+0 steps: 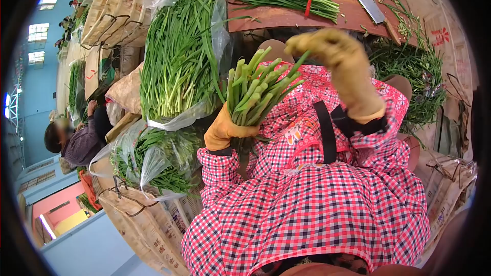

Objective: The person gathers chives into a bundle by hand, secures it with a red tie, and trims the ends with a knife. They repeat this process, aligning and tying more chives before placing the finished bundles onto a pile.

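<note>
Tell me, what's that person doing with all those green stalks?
A person in a pink checked smock and yellow gloves holds a bunch of green stalks upright in the left hand. The right hand rests on the cut tops of the bunch. Beside them a big plastic bag is full of the same greens, and a cleaver lies on a wooden board. Another person sits further off.

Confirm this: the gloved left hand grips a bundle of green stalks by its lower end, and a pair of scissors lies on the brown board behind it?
Not quite. The left hand does grip the bundle of green stalks by its lower end, but the head view shows a cleaver, not scissors, lying on the brown board.
</note>
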Available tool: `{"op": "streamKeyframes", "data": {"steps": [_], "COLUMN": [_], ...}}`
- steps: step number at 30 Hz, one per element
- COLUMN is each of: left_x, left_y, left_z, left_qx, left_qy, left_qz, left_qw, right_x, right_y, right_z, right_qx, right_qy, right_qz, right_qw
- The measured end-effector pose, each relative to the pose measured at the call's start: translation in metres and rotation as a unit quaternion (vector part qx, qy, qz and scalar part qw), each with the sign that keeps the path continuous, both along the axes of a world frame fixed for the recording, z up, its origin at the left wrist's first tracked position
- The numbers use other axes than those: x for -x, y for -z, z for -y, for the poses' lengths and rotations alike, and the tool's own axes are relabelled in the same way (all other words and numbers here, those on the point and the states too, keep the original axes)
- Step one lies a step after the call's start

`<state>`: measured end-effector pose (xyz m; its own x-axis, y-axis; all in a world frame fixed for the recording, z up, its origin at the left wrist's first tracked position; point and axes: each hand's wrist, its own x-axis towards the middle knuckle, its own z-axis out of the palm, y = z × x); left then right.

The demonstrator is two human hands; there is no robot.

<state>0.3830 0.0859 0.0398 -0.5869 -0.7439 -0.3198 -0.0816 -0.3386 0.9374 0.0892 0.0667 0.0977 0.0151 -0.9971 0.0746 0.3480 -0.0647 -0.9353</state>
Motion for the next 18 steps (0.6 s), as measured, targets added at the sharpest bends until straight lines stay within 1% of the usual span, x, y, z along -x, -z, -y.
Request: {"op": "streamKeyframes", "data": {"steps": [1, 2, 4, 5, 7, 8, 9, 10, 11, 12, 13, 14, 15, 16, 17, 18], "left_x": [-0.004, -0.008, -0.012, -0.012, -0.011, -0.010, -0.010, -0.011, -0.011, -0.010, -0.010, -0.008, -0.006, 0.000, 0.003, -0.008], "left_y": [0.006, 0.012, 0.016, 0.012, 0.005, -0.001, -0.005, -0.007, -0.007, -0.008, -0.009, -0.010, -0.011, -0.017, -0.020, -0.008], "left_z": [-0.001, -0.002, -0.006, -0.009, -0.016, -0.017, -0.017, -0.015, -0.013, -0.012, -0.011, -0.011, -0.011, -0.010, -0.010, -0.007], "left_qx": [-0.017, -0.034, -0.057, -0.059, -0.062, -0.065, -0.069, -0.070, -0.068, -0.067, -0.065, -0.053, -0.041, -0.038, -0.037, -0.060], "left_qy": [-0.015, -0.030, -0.063, -0.079, -0.112, -0.123, -0.133, -0.114, -0.109, -0.105, -0.098, -0.101, -0.104, -0.110, -0.115, -0.057], "left_qz": [-0.009, -0.018, -0.042, -0.050, -0.066, -0.060, -0.055, -0.082, -0.078, -0.075, -0.071, -0.068, -0.064, -0.058, -0.052, -0.053], "left_qw": [1.000, 0.999, 0.996, 0.994, 0.990, 0.988, 0.987, 0.988, 0.989, 0.989, 0.991, 0.991, 0.992, 0.991, 0.991, 0.995], "right_x": [0.015, 0.035, 0.107, 0.130, 0.209, 0.241, 0.267, 0.276, 0.260, 0.246, 0.165, 0.133, 0.100, 0.068, 0.043, 0.018], "right_y": [-0.013, -0.022, -0.016, -0.027, -0.029, -0.018, -0.009, -0.005, 0.007, 0.027, 0.012, 0.011, 0.020, 0.023, 0.042, 0.057], "right_z": [0.001, 0.004, 0.010, 0.005, 0.002, -0.004, -0.013, -0.019, -0.023, -0.024, -0.036, -0.028, -0.026, -0.025, -0.020, -0.014], "right_qx": [0.006, 0.083, 0.136, 0.149, 0.127, 0.102, 0.077, 0.052, -0.040, -0.046, -0.051, -0.022, -0.017, -0.024, -0.005, 0.017], "right_qy": [0.024, 0.058, 0.151, 0.285, 0.354, 0.362, 0.362, 0.353, 0.279, 0.169, 0.142, 0.029, -0.043, -0.107, -0.140, -0.167], "right_qz": [0.022, -0.066, -0.075, -0.286, -0.084, -0.247, -0.403, -0.549, -0.664, -0.701, -0.651, -0.656, -0.545, -0.410, -0.263, -0.111], "right_qw": [0.999, 0.993, 0.976, 0.903, 0.923, 0.893, 0.837, 0.756, 0.692, 0.691, 0.744, 0.754, 0.837, 0.906, 0.954, 0.980]}}
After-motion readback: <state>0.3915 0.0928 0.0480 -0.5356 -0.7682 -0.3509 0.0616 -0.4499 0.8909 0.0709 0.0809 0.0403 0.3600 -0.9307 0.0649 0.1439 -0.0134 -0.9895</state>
